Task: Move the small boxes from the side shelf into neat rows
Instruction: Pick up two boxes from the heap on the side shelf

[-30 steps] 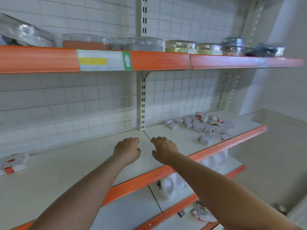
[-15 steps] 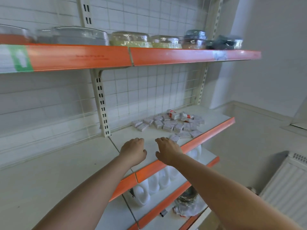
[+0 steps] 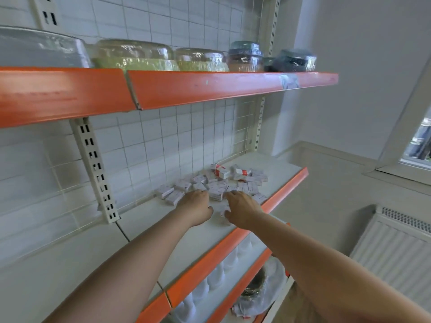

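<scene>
On the white middle shelf (image 3: pixel 275 164), toward its right end, a loose heap of small boxes (image 3: pixel 217 183) lies jumbled against the tiled back wall (image 3: pixel 163 141). Most boxes are white with faint print; a few at the back of the heap show red ends. They lie at all angles, some stacked on others, in no rows.

Both arms reach forward side by side to the near edge of the heap. The left hand (image 3: pixel 197 207) lies palm down with its fingers bent over the nearest boxes, its fingertips touching or just above them; whether it actually grips one I cannot tell. The right hand (image 3: pixel 241 209) is also palm down just beside it, fingers loosely curled at the heap's front edge, with a white box partly showing under its thumb side; whether it holds that box is unclear. The two hands are near each other but apart.

An orange front strip (image 3: pixel 233 241) runs along the shelf's edge. Above, an upper shelf (image 3: pixel 210 89) with the same orange edge carries wrapped bowls (image 3: pixel 135 54) in a line. Below, white plastic jugs (image 3: pixel 217 276) stand on a lower shelf. A radiator (image 3: pixel 396 248) sits at the right under a window (image 3: pixel 419 141).
</scene>
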Motion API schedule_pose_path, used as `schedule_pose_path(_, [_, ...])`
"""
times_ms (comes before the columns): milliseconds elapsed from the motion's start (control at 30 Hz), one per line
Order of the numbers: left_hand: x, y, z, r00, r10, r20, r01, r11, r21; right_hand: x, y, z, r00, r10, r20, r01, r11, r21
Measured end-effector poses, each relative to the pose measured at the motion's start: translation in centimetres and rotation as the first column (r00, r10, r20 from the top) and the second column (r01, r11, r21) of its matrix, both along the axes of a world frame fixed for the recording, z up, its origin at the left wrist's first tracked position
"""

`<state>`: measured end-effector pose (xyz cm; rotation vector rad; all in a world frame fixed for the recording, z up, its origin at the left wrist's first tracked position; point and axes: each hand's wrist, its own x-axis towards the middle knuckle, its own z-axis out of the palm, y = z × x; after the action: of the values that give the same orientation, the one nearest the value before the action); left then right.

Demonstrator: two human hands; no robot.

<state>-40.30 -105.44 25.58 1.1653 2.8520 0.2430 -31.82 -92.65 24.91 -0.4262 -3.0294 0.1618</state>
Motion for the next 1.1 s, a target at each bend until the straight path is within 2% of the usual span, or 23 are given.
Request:
schedule_pose_path(300, [-3.0, 4.6, -0.3, 1.0, -0.031, 0.001, 0.031, 0.997, -0.071, -2.8, 5.0, -0.3, 0.999, -0.036, 0.028, 0.037, 0.999, -0.035])
schedule_pose_path(833, [-7.4, 15.8, -1.6, 0.968, 0.235, 0.091, -0.237, 0.971, 0.013, -11.2, 19.2, -1.4, 0.976, 0.216, 0.038, -0.215, 0.976, -0.03])
schedule_pose_path(967, [-8.0, 17.6, -3.0, 0.949, 0.297, 0.108, -0.298, 0.954, -0.008, -12.6, 21.9, -2.1, 0.96, 0.273, 0.062, -0.271, 0.962, -0.037])
schedule_pose_path(1100, [-8.9, 18.9, -3.2, 0.939, 0.34, 0.053, -0.337, 0.94, -0.054, -13.9, 23.9, -2.8, 0.945, 0.323, 0.045, -0.322, 0.946, -0.036])
